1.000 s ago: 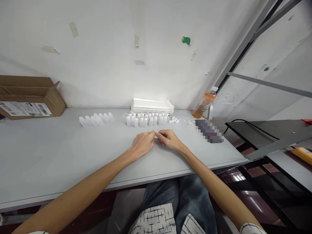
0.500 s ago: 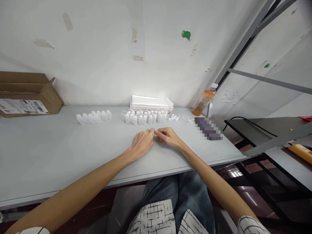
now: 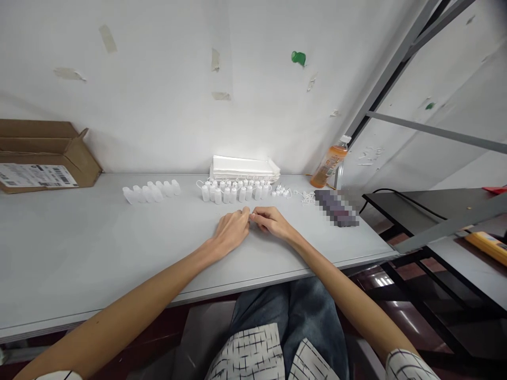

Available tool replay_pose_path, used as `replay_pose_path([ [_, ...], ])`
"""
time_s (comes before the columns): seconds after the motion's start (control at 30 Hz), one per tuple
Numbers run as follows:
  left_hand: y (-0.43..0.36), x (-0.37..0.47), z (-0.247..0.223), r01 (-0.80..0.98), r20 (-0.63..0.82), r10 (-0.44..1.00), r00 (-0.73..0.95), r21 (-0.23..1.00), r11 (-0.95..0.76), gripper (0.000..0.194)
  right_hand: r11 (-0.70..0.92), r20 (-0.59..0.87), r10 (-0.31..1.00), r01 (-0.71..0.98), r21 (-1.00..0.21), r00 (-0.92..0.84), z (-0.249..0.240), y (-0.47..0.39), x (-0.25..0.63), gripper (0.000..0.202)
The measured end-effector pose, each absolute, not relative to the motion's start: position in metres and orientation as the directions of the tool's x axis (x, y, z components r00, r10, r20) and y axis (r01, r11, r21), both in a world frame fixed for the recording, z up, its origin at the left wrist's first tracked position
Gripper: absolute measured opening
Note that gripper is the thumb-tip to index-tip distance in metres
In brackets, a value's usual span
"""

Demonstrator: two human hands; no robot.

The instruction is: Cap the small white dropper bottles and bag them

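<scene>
My left hand (image 3: 233,230) and my right hand (image 3: 271,220) meet fingertip to fingertip over the middle of the table. Both are closed in a pinch; whatever is between the fingers is too small and too covered to make out. Just beyond them stand rows of small white capped dropper bottles (image 3: 226,196). To their right lie several tiny white nozzle tips (image 3: 282,191) and a little heap of white rings or cords (image 3: 307,198). Off to the left, a cluster of translucent uncapped bottles (image 3: 148,193) lies on its side or leans together.
A stack of white paper masks or sheets (image 3: 245,165) rests against the wall. An opened cardboard box (image 3: 47,153) occupies the far left. At the right are a tilted orange drink bottle (image 3: 330,164), a blurred dark object (image 3: 336,207) and a metal frame (image 3: 428,132). The grey table (image 3: 119,253) ends near my lap.
The view has shifted very slightly. Both hands keep their pinch at the same spot, with only a slight movement of the fingertips.
</scene>
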State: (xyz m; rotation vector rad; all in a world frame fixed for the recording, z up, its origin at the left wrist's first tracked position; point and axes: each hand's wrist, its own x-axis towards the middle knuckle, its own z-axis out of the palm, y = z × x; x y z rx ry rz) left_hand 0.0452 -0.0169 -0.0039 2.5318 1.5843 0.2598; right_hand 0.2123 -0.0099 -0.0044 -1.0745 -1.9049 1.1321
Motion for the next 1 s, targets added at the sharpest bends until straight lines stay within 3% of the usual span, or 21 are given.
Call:
replay_pose_path([
  [0.27, -0.021, 0.05, -0.001, 0.886, 0.067, 0.906, 0.418, 0.19, -0.423, 0.019, 0.077, 0.023, 0.904, 0.109, -0.991, -0.428, -0.009, -0.006, 0.208, 0.05],
  [0.47, -0.019, 0.05, -0.004, 0.882, 0.114, 0.9, 0.42, 0.182, -0.435, 0.02, 0.047, -0.003, 0.906, 0.108, -0.993, -0.424, -0.007, -0.007, 0.208, 0.048],
  [0.53, -0.016, 0.049, -0.004, 0.866, 0.145, 0.899, 0.414, 0.243, -0.438, 0.017, 0.095, 0.027, 0.908, 0.144, -0.985, -0.419, -0.006, -0.008, 0.209, 0.048],
  [0.6, -0.012, 0.047, -0.004, 0.815, 0.199, 0.899, 0.39, 0.38, -0.438, 0.011, 0.142, 0.066, 0.917, 0.168, -0.976, -0.394, -0.005, -0.008, 0.211, 0.053],
  [0.7, -0.006, 0.044, -0.002, 0.613, 0.272, 0.913, 0.305, 0.678, -0.406, 0.02, 0.172, 0.12, 0.946, 0.154, -0.973, -0.301, -0.004, -0.007, 0.213, 0.061],
  [0.8, -0.003, 0.043, 0.001, 0.201, 0.161, 0.953, 0.257, 0.956, -0.215, 0.034, 0.222, 0.184, 0.954, 0.149, -0.964, -0.235, -0.004, -0.006, 0.215, 0.056],
  [0.9, -0.004, 0.043, 0.005, -0.165, -0.004, 0.953, 0.303, 0.985, 0.056, 0.039, 0.25, 0.188, 0.938, 0.195, -0.948, -0.291, -0.004, -0.007, 0.215, 0.037],
  [1.0, -0.004, 0.043, 0.008, -0.312, -0.059, 0.952, 0.301, 0.937, 0.157, 0.036, 0.265, 0.176, 0.926, 0.24, -0.934, -0.335, -0.004, -0.008, 0.213, 0.028],
])
